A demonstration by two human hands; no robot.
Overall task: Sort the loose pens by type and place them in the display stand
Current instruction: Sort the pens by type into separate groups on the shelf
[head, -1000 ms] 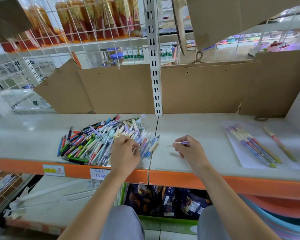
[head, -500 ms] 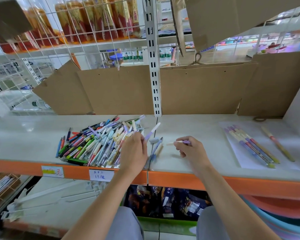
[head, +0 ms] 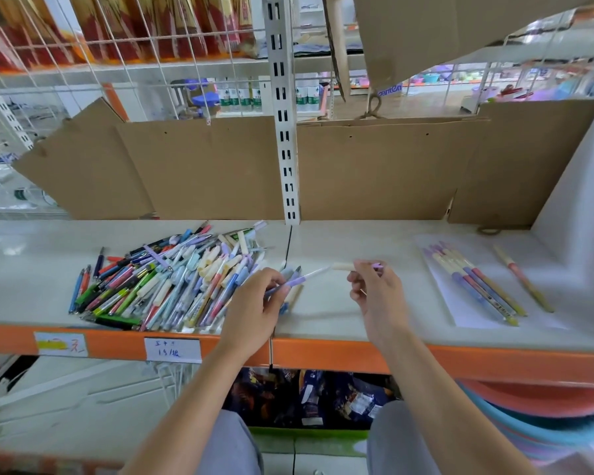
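Note:
A heap of loose coloured pens (head: 172, 279) lies on the white shelf (head: 330, 303), left of centre. My left hand (head: 258, 303) pinches a purple and white pen (head: 302, 277) at the heap's right edge, its tip pointing right towards my right hand. My right hand (head: 374, 289) holds a cream and purple pen (head: 345, 266) above the shelf. Several matching pens (head: 474, 282) lie side by side on a white sheet (head: 443, 303) to the right. One pink and green pen (head: 522, 277) lies apart beside them.
Brown cardboard (head: 203, 166) lines the back of the shelf, split by a white slotted upright (head: 285, 132). The shelf's orange front edge (head: 323, 354) carries two paper labels. Packaged goods and stacked plastic basins (head: 535, 416) sit below. A wire rack holds red packets above.
My left hand drew a purple and white pen out of the heap and swung it rightwards towards my right hand. My right hand kept its pen and stayed about where it was.

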